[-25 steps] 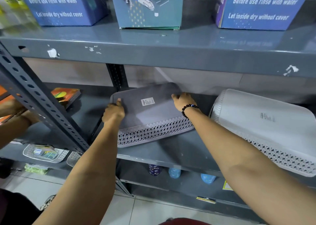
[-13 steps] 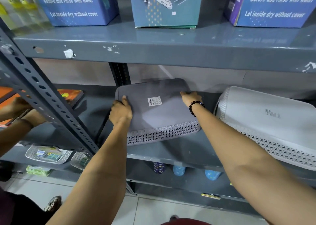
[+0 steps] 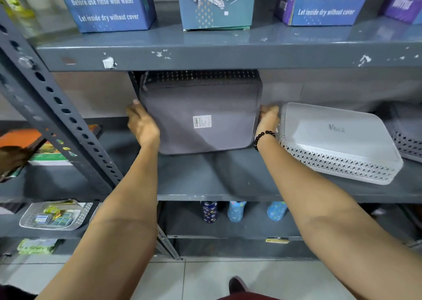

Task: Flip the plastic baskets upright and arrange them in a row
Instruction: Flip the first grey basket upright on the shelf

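Note:
A grey plastic basket [image 3: 201,108] stands tipped up on its near edge on the middle shelf [image 3: 228,181], its flat base with a white barcode label facing me and its perforated wall at the top. My left hand [image 3: 141,122] grips its left side. My right hand [image 3: 268,120], with a black bead bracelet, grips its right side. A white plastic basket [image 3: 338,140] lies upside down to the right, close beside my right hand. Another grey basket [image 3: 406,137] lies at the far right, partly cut off.
The upper shelf [image 3: 228,53] hangs just above the tipped basket and carries blue printed boxes [image 3: 107,3]. A slanted perforated steel post [image 3: 57,108] crosses on the left. Another person's hand [image 3: 11,158] is by books at the far left. Bottles [image 3: 236,210] stand on the lower shelf.
The grey basket has been tilted up from lying base-up flat to standing on its near edge. Both hands moved from its top to its sides.

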Tool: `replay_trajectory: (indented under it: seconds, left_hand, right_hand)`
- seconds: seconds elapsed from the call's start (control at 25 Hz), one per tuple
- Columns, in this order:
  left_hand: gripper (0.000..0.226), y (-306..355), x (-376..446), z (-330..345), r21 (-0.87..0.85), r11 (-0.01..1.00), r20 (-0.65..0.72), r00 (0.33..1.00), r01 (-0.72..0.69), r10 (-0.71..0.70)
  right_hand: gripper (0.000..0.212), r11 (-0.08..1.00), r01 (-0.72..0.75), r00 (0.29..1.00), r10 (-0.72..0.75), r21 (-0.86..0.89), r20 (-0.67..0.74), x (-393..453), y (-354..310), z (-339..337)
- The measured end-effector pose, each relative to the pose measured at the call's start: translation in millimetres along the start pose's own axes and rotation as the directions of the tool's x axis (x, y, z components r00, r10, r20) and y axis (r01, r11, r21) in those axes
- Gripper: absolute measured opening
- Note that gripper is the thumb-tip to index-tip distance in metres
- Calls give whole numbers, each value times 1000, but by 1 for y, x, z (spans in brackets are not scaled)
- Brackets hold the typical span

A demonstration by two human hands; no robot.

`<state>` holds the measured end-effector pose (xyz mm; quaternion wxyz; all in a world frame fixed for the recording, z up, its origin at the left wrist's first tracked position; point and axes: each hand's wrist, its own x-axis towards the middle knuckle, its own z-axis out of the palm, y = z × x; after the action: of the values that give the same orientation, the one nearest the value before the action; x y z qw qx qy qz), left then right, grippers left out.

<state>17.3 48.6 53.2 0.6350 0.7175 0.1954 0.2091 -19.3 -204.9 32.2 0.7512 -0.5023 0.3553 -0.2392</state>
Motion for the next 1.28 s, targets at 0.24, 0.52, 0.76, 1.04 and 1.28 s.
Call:
replay_trajectory:
  seconds: [0.24,0.52,0.76,1.04,1.28]
  left_hand:
    - [61,-20,24,-27,-293,884,174,929,365,-326]
    - [43,-9,20,-52,-150,895,252,892,420,-376]
    - [32,-3,19,-58,170,893,341,826,416,-449]
    - [34,-27,11,-58,704,710,346,857,32,-382]
    - [33,-39,-3,-54,811,581,288,914,-74,-286]
  right_hand:
    - [66,996,-56,991,48,63,126,-11,0,-26]
    - [55,993,-116,984,120,-38,133,-18,-13,-48]
    - [42,939,-131,964,195,-318,179,38,14,-70]
    - [18,867,-74,956,202,-492,213,-13,13,-75]
    - [34,778,47,937,182,-626,297,-13,23,-69]
